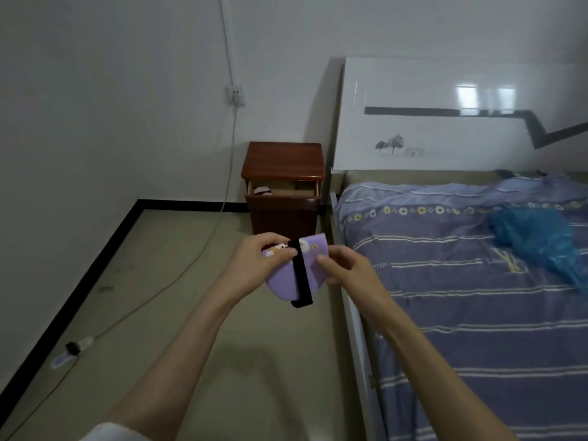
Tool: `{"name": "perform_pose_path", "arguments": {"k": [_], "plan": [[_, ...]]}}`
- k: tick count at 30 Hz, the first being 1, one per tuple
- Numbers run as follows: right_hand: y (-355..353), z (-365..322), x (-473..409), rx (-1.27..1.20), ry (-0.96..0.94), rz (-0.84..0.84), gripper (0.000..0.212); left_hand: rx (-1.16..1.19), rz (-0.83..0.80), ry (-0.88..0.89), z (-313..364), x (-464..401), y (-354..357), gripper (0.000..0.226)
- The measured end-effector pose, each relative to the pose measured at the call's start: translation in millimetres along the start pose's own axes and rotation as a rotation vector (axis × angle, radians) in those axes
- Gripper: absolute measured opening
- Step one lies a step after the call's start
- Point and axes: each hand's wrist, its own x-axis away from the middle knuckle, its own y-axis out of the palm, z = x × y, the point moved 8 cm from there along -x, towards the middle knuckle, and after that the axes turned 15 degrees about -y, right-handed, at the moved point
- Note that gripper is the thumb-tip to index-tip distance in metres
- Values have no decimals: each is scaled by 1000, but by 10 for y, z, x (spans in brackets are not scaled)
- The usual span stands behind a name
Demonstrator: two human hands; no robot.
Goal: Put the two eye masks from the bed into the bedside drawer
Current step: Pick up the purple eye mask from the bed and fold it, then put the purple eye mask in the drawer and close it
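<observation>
The person stands on the floor beside the bed (pixel 461 297) and holds a purple eye mask (pixel 288 281) out in front with both hands. The left hand (pixel 254 265) is curled around the left side of the mask, with the thumb on top. The right hand (pixel 342 268) pinches the right side with bent fingers. So both hands are closed on this one mask. The mask looks folded in half, and its black strap (pixel 302 275) runs down the middle and sticks out at the bottom.

The mask is still up in the air, in front of the bedside cabinet (pixel 283 186) and not yet inside it. The cabinet stands past the hands, right next to the head of the bed. Its top drawer (pixel 283 190) is pulled open. Something pink and dark (pixel 263 190) lies in the left part of the drawer. It is small and hard to see, but it may be the first eye mask.

If so, half the job looks done. What is left is to carry the purple mask over to the cabinet and drop it in the drawer.

On the bed, to the right of the cabinet, only a blue plastic bag (pixel 537 240) lies on the striped cover. No other mask shows there.
</observation>
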Motion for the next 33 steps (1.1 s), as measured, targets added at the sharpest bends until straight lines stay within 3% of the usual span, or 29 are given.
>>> {"name": "perform_pose_path", "arguments": {"k": [2,5,7,12,17,22,29,33], "plan": [[52,203,-237,-26,60,-48,26,175,61,-100,-140,-329,-94,1],[171,547,-608,-106,180,-146,26,414,24,-279,-359,-819,-28,13],[139,759,-951,-213,240,-83,24,523,-10,-371,-465,-1163,36,23],[-95,1196,-2038,-531,376,110,10,623,-54,-464,-581,-2158,36,22],[-332,1440,-3004,-474,399,136,12,440,27,-481,-622,-3079,-142,30],[-419,1918,-3733,-446,493,190,11,-145,160,-350,-859,-3896,-408,43],[-427,3024,-4549,-447,710,376,8,-774,-2,-206,-1641,-5184,-368,65],[-307,3720,-5049,-429,824,469,10,-918,-145,-184,-2105,-5991,-308,65]]}}
